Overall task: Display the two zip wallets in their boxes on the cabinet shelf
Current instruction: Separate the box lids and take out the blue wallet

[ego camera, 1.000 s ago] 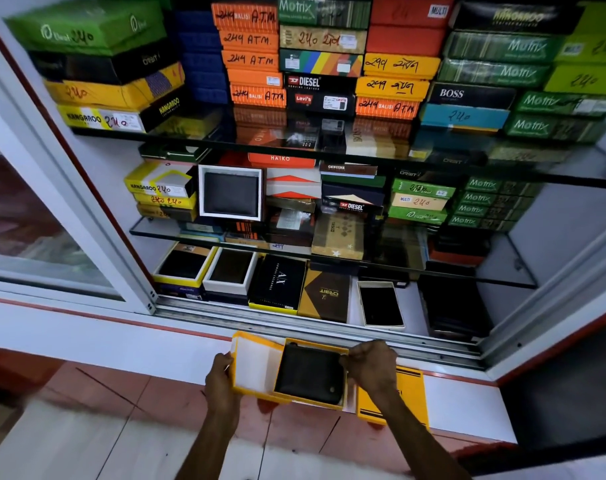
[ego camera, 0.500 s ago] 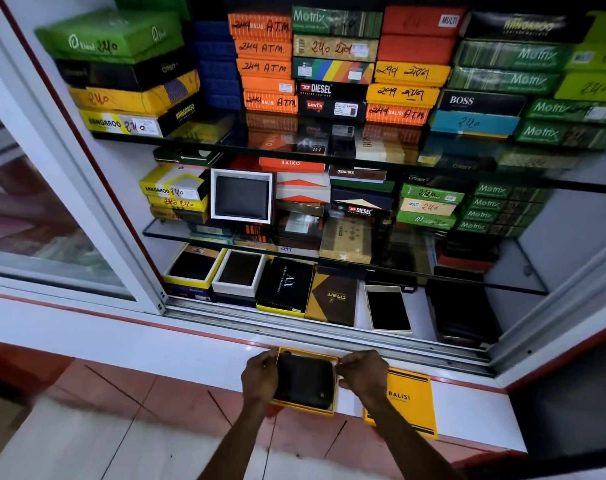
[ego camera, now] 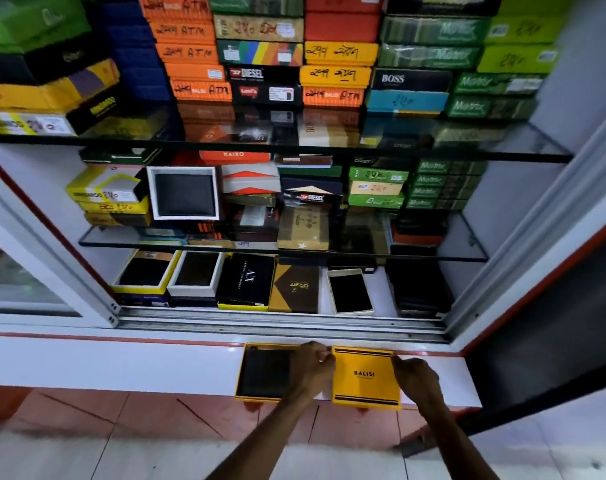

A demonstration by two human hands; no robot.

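An open yellow box (ego camera: 241, 375) lies on the white ledge (ego camera: 121, 362) below the cabinet, with a black zip wallet (ego camera: 265, 372) inside it. Just to its right lies a closed yellow Balisi box (ego camera: 364, 375), logo up. My left hand (ego camera: 313, 370) pinches the Balisi box's left edge and partly covers the open box's right side. At the box's right edge, my right hand (ego camera: 416, 377) grips it. No second wallet is in sight.
The cabinet's bottom shelf (ego camera: 384, 292) holds open display boxes with wallets (ego camera: 145, 273), an AX box (ego camera: 246, 280) and a white-framed wallet box (ego camera: 350, 292). Glass shelves (ego camera: 464, 247) above carry stacked boxes. A sliding-door track (ego camera: 281, 323) runs along the front; a glass door (ego camera: 24, 271) stands left.
Both hands folded the open box's flap shut around the wallet, set it on the ledge, then moved right onto the Balisi box. The view has moved closer.
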